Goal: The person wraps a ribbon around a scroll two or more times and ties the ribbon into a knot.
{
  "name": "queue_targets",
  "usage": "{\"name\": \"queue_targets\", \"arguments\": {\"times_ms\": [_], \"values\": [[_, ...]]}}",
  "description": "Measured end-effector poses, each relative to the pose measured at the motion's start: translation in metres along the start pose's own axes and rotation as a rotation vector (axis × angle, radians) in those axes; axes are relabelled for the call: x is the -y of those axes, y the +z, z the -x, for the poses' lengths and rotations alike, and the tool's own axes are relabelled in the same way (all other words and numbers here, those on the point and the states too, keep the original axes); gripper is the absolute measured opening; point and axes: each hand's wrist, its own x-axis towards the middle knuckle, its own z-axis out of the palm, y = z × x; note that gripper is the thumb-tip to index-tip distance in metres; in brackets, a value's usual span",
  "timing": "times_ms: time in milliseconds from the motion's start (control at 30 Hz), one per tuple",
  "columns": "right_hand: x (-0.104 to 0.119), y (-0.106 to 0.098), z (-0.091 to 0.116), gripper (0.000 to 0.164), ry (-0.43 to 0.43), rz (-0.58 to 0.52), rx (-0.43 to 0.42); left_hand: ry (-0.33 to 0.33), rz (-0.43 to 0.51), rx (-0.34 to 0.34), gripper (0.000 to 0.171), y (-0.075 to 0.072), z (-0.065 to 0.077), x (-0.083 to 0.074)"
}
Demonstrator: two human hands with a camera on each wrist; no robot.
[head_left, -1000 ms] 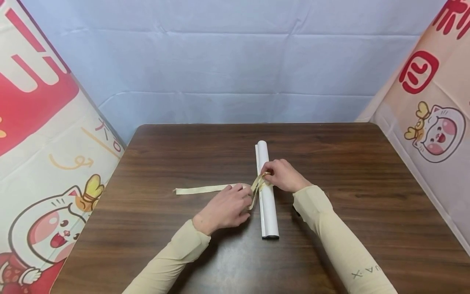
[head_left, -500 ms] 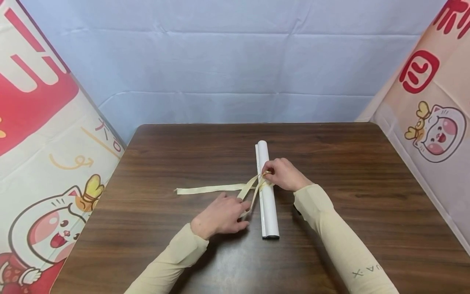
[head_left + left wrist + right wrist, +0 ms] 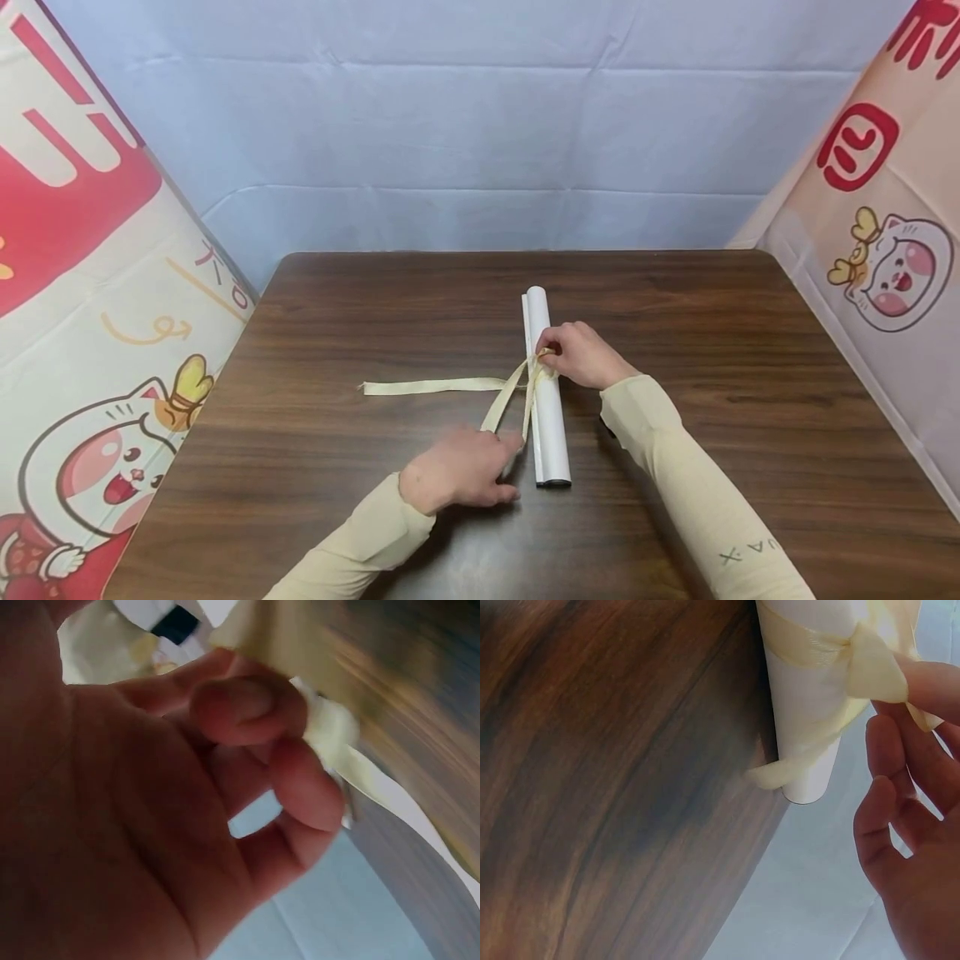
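A white roll (image 3: 552,429) with a dark near end lies lengthwise on the table, a cream ribbon (image 3: 435,386) wound round its middle. Over that middle my right hand (image 3: 585,357) pinches the ribbon; in the right wrist view a ribbon loop (image 3: 875,669) bulges by the thumb. My left hand (image 3: 463,468), blurred, is left of the roll's near half, its fingers curled on ribbon strands that run down from the right hand. Ribbon (image 3: 394,791) trails past the curled fingers in the left wrist view, where the grip is partly hidden.
The brown wooden table (image 3: 360,308) ends at a pale cloth backdrop (image 3: 450,125). Printed cartoon panels stand at the left (image 3: 90,417) and right (image 3: 892,250). One ribbon tail lies flat toward the left.
My left hand has come down toward the near side, drawing ribbon strands out straighter and uncovering more of the flat tail. My right hand has stayed nearly still at the roll.
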Motion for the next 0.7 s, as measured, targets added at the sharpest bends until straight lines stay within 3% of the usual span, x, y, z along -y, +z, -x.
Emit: {"name": "queue_targets", "arguments": {"times_ms": [267, 400, 533, 700], "values": [[-0.001, 0.001, 0.000, 0.008, -0.002, 0.000, -0.002, 0.021, -0.011, 0.058, 0.042, -0.007, 0.012, -0.021], [-0.001, 0.000, 0.000, 0.007, 0.012, 0.003, 0.001, 0.042, -0.042, 0.052, 0.041, -0.007, 0.014, -0.029], [-0.001, -0.001, 0.001, 0.006, 0.013, 0.003, 0.003, 0.096, -0.085, 0.003, 0.030, -0.005, 0.016, -0.035], [-0.001, -0.002, 0.002, 0.006, 0.008, 0.005, 0.003, 0.182, -0.156, -0.113, 0.010, -0.001, 0.019, -0.042]]}}
